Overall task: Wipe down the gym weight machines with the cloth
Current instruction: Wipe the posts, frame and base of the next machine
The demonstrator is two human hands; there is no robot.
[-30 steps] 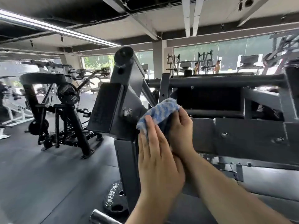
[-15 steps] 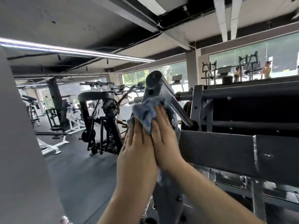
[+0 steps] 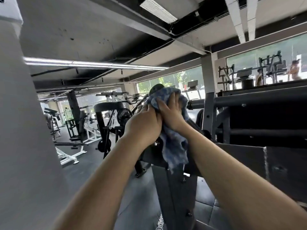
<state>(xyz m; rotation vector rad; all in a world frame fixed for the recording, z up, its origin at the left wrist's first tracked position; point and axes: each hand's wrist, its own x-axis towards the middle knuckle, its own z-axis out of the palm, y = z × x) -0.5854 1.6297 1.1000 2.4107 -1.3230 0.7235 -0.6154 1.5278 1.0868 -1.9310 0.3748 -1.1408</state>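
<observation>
A mottled blue and white cloth (image 3: 174, 146) is draped over the upper end of a slanted arm of the dark grey weight machine (image 3: 249, 158), and its loose end hangs down the arm. My left hand (image 3: 144, 125) grips the cloth from the left, its fingers curled round the arm and out of sight. My right hand (image 3: 172, 113) lies beside it with fingers stretched upward, pressing the cloth against the arm's top. The arm's round black cap (image 3: 155, 88) just shows above the cloth. The machine's horizontal bars run off to the right.
A wide grey pillar (image 3: 25, 130) fills the left edge, close to my left arm. Beyond it stand a black plate-loaded machine (image 3: 108, 123) and a white bench frame (image 3: 69, 153) on the dark rubber floor (image 3: 93, 171). A weight plate (image 3: 160, 224) lies by the machine's foot.
Both hands slid the cloth up the slanted arm, from its lower bracket to its top end. My left hand's fingers went from flat to curled. The view tilted upward.
</observation>
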